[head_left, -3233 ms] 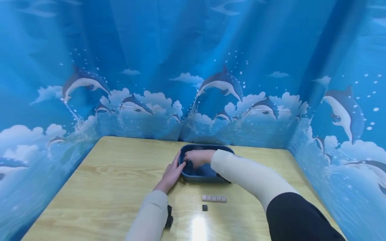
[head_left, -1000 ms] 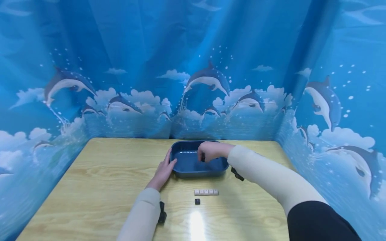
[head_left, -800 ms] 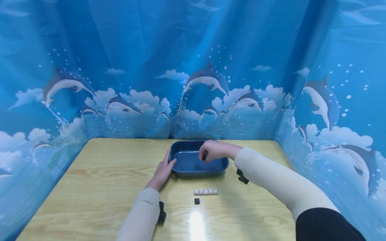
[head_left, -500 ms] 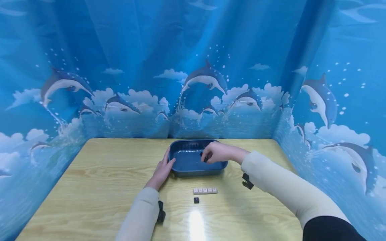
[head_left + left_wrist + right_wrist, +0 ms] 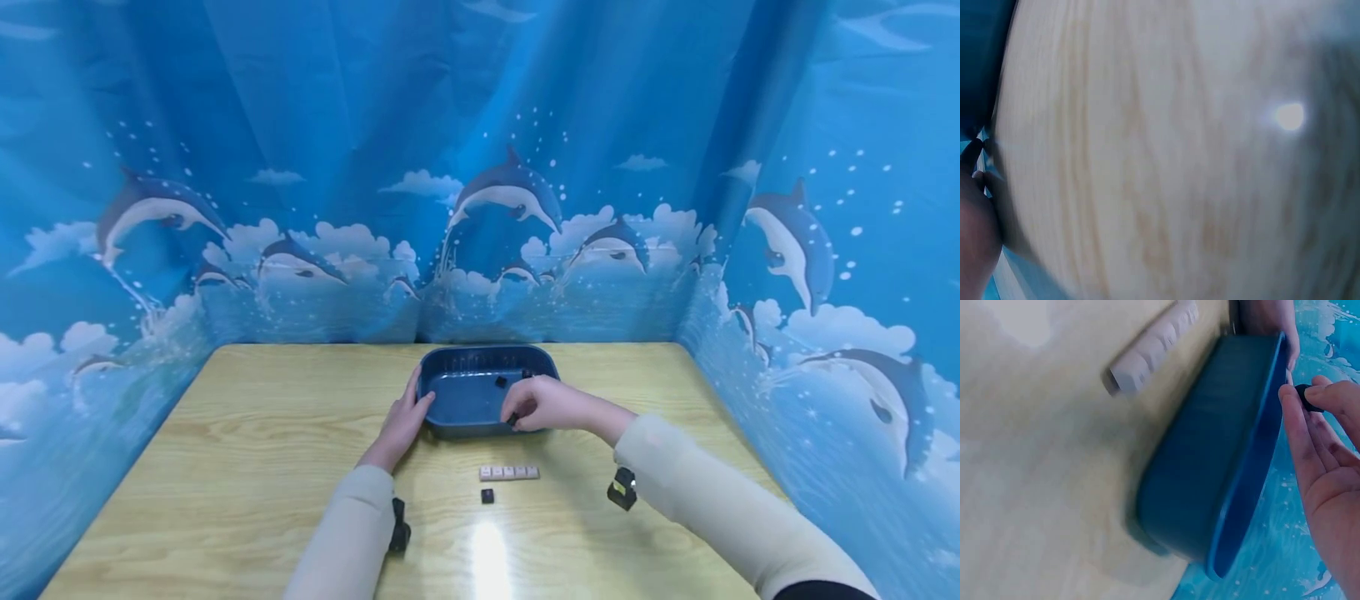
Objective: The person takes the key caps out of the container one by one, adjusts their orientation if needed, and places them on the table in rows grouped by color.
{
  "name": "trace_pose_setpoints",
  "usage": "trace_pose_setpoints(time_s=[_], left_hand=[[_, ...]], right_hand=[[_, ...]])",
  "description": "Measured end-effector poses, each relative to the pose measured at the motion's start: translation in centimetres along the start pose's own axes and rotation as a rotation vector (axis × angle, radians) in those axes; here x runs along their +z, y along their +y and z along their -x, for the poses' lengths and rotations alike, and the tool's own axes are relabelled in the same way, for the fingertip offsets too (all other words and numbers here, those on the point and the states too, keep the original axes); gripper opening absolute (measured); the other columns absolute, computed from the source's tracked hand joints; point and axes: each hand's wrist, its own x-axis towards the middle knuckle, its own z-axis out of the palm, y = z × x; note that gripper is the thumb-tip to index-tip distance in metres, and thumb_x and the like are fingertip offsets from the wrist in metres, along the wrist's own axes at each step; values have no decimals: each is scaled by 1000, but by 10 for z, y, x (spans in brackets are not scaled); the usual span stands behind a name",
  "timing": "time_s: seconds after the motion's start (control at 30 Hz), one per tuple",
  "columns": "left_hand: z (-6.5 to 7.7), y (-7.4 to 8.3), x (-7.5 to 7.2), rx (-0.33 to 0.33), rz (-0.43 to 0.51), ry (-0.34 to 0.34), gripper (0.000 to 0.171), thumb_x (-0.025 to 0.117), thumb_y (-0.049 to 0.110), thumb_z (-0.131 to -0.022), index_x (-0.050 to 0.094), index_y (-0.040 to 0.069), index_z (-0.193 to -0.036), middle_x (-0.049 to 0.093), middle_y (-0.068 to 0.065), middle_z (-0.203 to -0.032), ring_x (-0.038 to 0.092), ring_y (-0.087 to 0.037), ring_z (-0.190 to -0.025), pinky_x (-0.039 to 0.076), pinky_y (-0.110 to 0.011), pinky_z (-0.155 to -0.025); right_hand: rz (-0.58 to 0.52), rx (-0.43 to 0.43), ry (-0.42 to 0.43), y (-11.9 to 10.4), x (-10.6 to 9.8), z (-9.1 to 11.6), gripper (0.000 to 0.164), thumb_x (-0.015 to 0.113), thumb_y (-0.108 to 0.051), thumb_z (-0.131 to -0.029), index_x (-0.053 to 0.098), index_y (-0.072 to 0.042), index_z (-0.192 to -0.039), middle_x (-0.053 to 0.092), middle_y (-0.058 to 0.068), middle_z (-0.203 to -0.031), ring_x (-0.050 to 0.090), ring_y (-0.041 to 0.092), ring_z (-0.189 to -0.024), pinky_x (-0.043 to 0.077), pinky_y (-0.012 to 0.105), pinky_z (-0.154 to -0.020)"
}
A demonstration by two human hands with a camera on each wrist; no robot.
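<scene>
My right hand (image 5: pixel 553 405) is over the near right part of a dark blue basin (image 5: pixel 461 431). Between thumb and fingertips it pinches a small black keycap (image 5: pixel 1308 399), clearest in the right wrist view. My left hand (image 5: pixel 401 423) rests against the basin's left side, fingers straight along the wall and thumb at the rim. On the table in front of the basin lies a row of several white keycaps (image 5: pixel 509 473) set side by side. A single black keycap (image 5: pixel 487 497) lies just nearer, below the row's left end.
Inside the basin lies a small black piece (image 5: pixel 501 381), with more dark bits (image 5: pixel 527 374) near its back right, partly behind my right hand. The wooden table (image 5: pixel 247 467) ends at a blue dolphin-print curtain (image 5: pixel 345 308) at the back and sides.
My right hand has come up from deep in the basin and moved right and nearer, a black keycap now showing in its fingertips. My left hand has stayed at the basin's side.
</scene>
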Motion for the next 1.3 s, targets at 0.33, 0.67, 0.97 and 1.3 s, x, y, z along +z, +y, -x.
trace_pose_setpoints(time_s=[0.33, 0.67, 0.97, 1.3], left_hand=[[1, 3, 0, -10, 4, 5, 68, 40, 45, -101, 7, 29, -158, 18, -13, -161, 16, -44, -143, 13, -66, -111], [0, 1, 0, -9, 8, -5, 68, 40, 45, -101, 7, 29, -158, 17, -15, -161, 16, -44, -143, 13, -66, -111], [0, 0, -2, -2, 21, -6, 67, 40, 45, -101, 8, 31, -158, 20, -16, -160, 17, -44, -143, 13, -66, -111], [2, 3, -2, -4, 29, -11, 67, 40, 45, -101, 8, 29, -158, 18, -16, -160, 16, -45, -143, 13, -66, -111]], right_hand=[[-59, 9, 156, 6, 35, 15, 22, 73, 1, -84, 75, -2, -106, 67, -2, -100, 64, 10, -86, 55, 23, -76], [-54, 94, 323, 9, 68, 24, 21, 77, 1, -79, 77, -3, -99, 69, -3, -94, 63, 15, -89, 55, 24, -74], [-12, 139, 404, 9, 93, 29, 17, 79, 0, -74, 76, -5, -90, 68, -3, -85, 64, 11, -77, 55, 20, -68], [145, 102, 364, 5, 109, 34, 18, 78, -1, -73, 76, -6, -90, 61, -7, -81, 57, 6, -73, 52, 20, -66]])
